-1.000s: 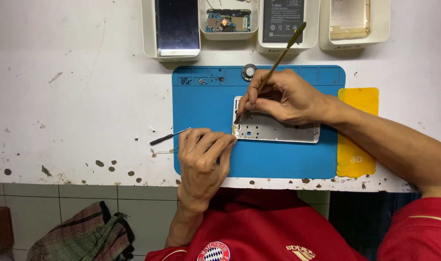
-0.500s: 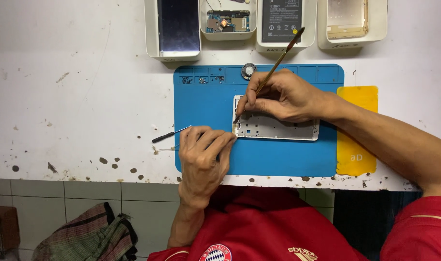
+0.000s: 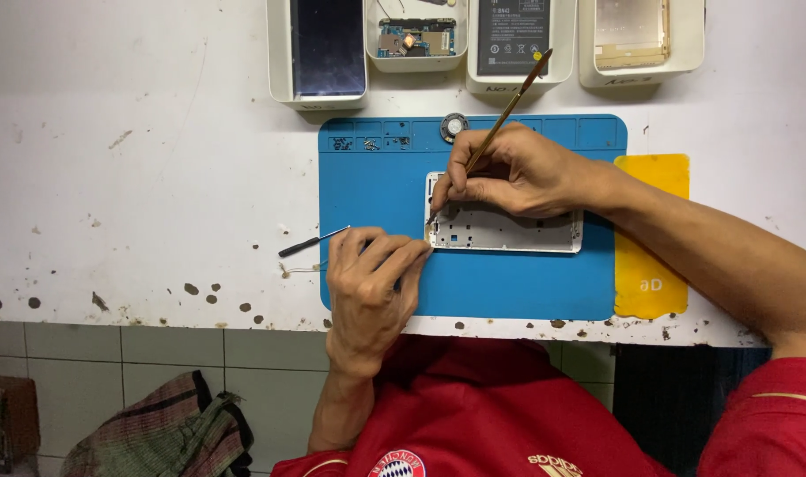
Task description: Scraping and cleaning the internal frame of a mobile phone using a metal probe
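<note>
A white phone frame (image 3: 509, 231) lies lengthwise on a blue work mat (image 3: 473, 283). My right hand (image 3: 513, 172) rests over its top edge and grips a thin brass-coloured pointed tool (image 3: 504, 115), whose tip touches the frame's left end. My left hand (image 3: 372, 287) lies on the mat's left part, fingers curled, fingertips pressed against the frame's lower left corner. Whether it holds anything small I cannot tell.
A small black screwdriver (image 3: 313, 241) lies left of the mat. Several white trays (image 3: 279, 88) at the back hold a screen, a circuit board (image 3: 413, 40), a battery (image 3: 518, 35) and a gold back cover (image 3: 632, 31). A yellow pad (image 3: 652, 256) lies right. The table edge runs near me.
Hands and tool keep the same hold on the frame; only the camera view has shifted slightly.
</note>
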